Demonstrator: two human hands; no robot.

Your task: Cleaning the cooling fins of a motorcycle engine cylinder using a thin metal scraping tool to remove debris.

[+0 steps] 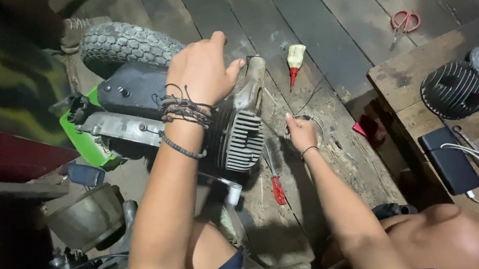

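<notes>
The left hand is resting open on top of the small engine, fingers spread, gripping nothing. The engine is lying on the wooden floor. Just to its right, the right hand is pinching a thin wire ring. A red screwdriver is lying near.

Red-handled scissors lie on the plank floor; a knobby tyre, glue bottle, and black power bank sit apart.

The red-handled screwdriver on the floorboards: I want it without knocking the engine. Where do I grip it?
Grip the red handle, coming from the near end. The screwdriver lies flat along the boards, its thin shaft running up beside the finned cylinder, so the handle is the thickest part and farthest from the engine.
</notes>
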